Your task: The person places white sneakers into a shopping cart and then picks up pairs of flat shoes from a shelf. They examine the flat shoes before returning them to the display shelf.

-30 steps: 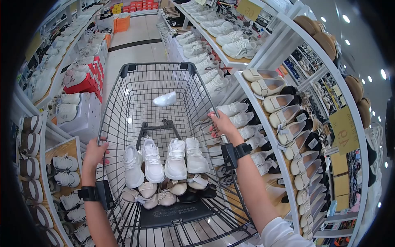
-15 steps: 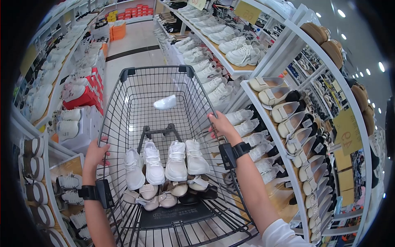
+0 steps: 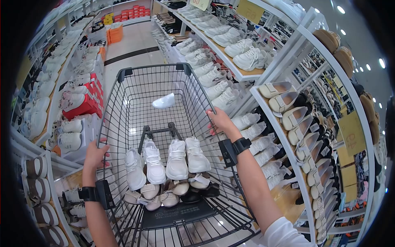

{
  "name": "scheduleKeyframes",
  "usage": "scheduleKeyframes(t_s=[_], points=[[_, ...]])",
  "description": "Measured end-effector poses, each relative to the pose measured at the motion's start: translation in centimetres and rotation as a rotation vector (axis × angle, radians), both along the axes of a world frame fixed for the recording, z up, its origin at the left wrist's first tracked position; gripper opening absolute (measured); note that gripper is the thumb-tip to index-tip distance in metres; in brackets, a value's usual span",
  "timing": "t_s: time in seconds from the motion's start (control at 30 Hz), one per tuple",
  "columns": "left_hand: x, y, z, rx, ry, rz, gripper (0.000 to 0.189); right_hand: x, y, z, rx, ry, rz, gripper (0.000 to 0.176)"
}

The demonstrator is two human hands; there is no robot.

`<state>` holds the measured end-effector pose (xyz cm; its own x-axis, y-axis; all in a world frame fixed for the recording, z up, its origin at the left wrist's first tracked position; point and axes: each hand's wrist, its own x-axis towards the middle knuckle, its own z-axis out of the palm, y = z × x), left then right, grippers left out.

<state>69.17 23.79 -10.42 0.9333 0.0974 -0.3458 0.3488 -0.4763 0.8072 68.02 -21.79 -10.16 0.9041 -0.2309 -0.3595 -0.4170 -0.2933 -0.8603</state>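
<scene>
A black wire shopping cart [image 3: 123,99] fills the middle of the view. My left hand [image 3: 95,156] grips its left top rail, and my right hand [image 3: 221,120] grips the right top rail. Both wrists wear black bands. Inside the cart near me stand several white sneakers [image 3: 166,158] in a row, toes away from me. Below them lie beige flats [image 3: 158,195] and a dark shoe [image 3: 201,192]. One lone white shoe [image 3: 163,101] lies further forward in the cart.
Tiered shelves of white sneakers and beige flats [image 3: 288,111] run close along the right. Lower racks with white shoes and red boxes [image 3: 82,105] line the left. A tiled aisle [image 3: 131,41] stretches ahead toward orange boxes.
The cart and the view have advanced along the aisle; the right-hand shelves have slid back toward me. Both hands keep their grip on the rails.
</scene>
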Motion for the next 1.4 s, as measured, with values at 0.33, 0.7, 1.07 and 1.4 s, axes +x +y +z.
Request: scheduleKeyframes(t_s=[0.33, 0.7, 1.07, 1.4], points=[[6.6, 1.4, 0.3, 0.032, -0.004, -0.007, 0.039, 7.0, 1.5, 0.9, -0.031, 0.003, 0.003, 0.031], [14.5, 3.0, 0.2, -0.044, -0.043, 0.048, 0.035, 16.9, 3.2, 1.8, -0.005, -0.021, 0.016, 0.024], [22.4, 4.3, 0.1, 0.003, -0.066, 0.058, 0.037, 25.6, 4.2, 2.2, -0.002, -0.003, 0.062, 0.023], [32.4, 4.2, 2.6, 0.013, -0.136, 0.014, 0.036, 35.0, 4.8, 4.2, 0.03, 0.018, 0.079, 0.03]])
